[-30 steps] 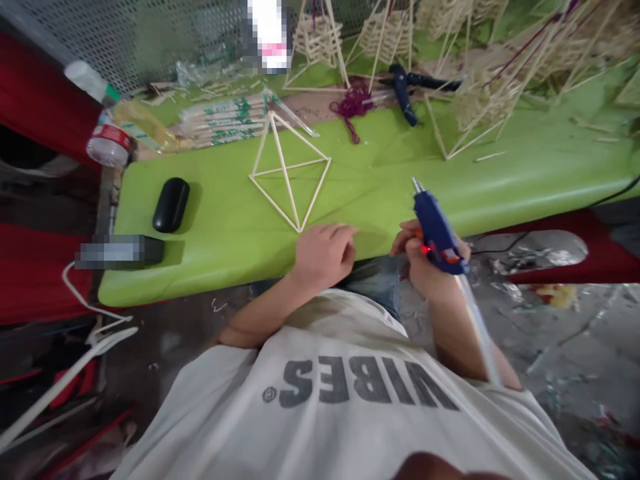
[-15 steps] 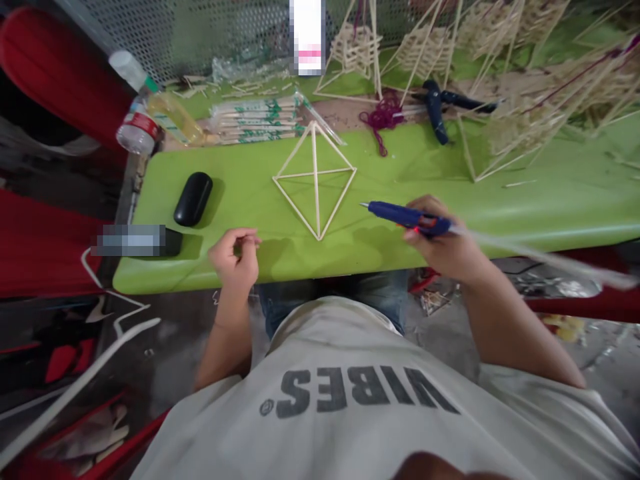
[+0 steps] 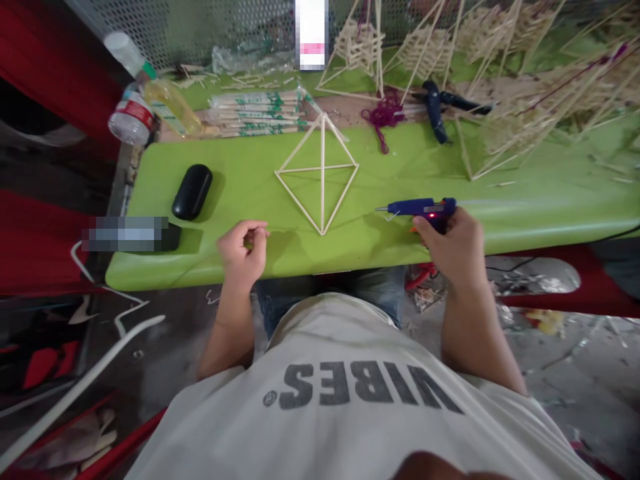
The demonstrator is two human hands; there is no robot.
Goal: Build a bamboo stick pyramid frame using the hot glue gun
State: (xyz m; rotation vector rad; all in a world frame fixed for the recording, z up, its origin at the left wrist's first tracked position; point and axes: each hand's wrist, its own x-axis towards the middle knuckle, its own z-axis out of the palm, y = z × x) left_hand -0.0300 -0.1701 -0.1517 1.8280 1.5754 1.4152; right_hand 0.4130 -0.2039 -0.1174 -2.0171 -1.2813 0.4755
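In the head view, my right hand (image 3: 457,247) grips a blue hot glue gun (image 3: 420,207) just above the green table, its metal nozzle pointing left and a small red light glowing on its side. A thin strand hangs near the nozzle. My left hand (image 3: 243,250) is loosely closed by the table's front edge, thumb and forefinger together, with nothing visible in it. Between my hands stands a pyramid-shaped frame of thin wooden sticks (image 3: 323,173), touched by neither hand.
Paper-wrapped sticks (image 3: 260,110), bottles (image 3: 131,115), a black case (image 3: 193,192) and a box-shaped device (image 3: 173,237) lie left. Purple yarn (image 3: 384,113), a dark glue gun-shaped tool (image 3: 436,110) and several stick structures (image 3: 530,123) occupy the back and right of the green table (image 3: 240,180).
The glue gun in my right hand has shifted slightly right and turned more level. A pale blurred streak behind it is gone. My left hand has moved slightly right.
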